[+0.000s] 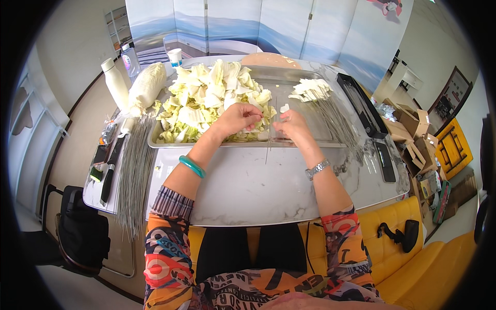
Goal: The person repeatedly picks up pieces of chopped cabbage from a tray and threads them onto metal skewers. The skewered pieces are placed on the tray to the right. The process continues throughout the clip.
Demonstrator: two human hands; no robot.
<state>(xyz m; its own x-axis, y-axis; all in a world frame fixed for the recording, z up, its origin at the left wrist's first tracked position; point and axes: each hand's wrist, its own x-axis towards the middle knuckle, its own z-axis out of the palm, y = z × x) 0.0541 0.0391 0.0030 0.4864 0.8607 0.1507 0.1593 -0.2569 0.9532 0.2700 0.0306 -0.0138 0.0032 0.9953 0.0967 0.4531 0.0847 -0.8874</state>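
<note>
My left hand [242, 118] is over the near edge of a heap of cut napa cabbage [217, 91], thumb and fingertips drawn together. Whether anything is pinched there is unclear. My right hand [293, 126] faces it over the steel tray [248, 145], fingers curled, with a small white cabbage piece [285, 108] at its fingertips. I cannot tell whether that piece is gripped or lies behind. Thin metal skewers [266, 153] run between the two hands and across the tray's near rim. Farther right, skewers threaded with cabbage pieces [311, 90] lie together, shafts towards me.
Left on the marble-patterned table [248, 182] are a whole cabbage [148, 87], a white bottle [115, 83], a bundle of bare skewers [133, 178] and a black-handled knife [107, 184]. A black box of skewers [362, 104] and a phone [384, 162] lie right.
</note>
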